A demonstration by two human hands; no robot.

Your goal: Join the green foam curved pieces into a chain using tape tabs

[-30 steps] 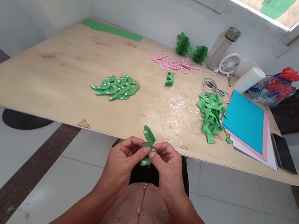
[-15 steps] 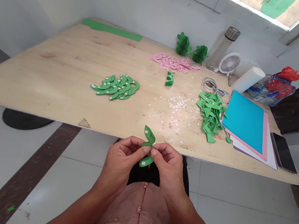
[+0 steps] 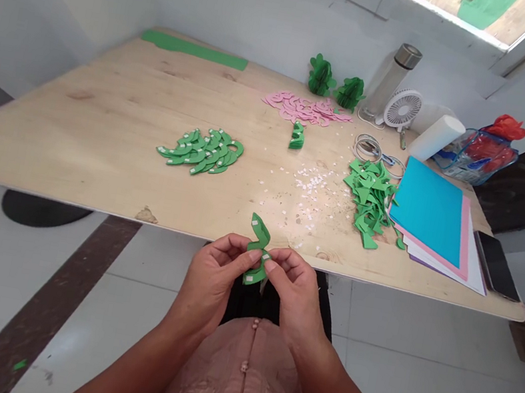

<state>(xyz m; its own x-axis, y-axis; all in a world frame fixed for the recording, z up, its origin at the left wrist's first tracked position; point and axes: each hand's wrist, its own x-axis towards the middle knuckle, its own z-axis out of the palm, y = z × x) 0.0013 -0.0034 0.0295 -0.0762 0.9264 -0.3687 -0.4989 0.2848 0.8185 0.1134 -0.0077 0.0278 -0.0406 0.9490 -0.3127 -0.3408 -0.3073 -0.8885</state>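
Between my hands, at the table's front edge, is a curved green paper cutout with small white squares stuck on it. My left hand pinches its left side between thumb and fingers. Opposite, my right hand is closed on its right side, the thumb tip beside a white square. Part of the cutout is hidden behind my thumbs. On the table ahead and to the left lies a pile of similar green cutouts, also dotted with white squares. A small green folded stack stands farther back.
White paper bits are scattered mid-table. Green scraps, tape rolls and coloured sheets with a phone lie right. Pink cutouts, green paper shapes, a bottle and a fan are at the back.
The green cutout has shifted slightly up and left between my hands. A white square now shows by my right thumb. Both hands keep their pinch, and the view has moved slightly.
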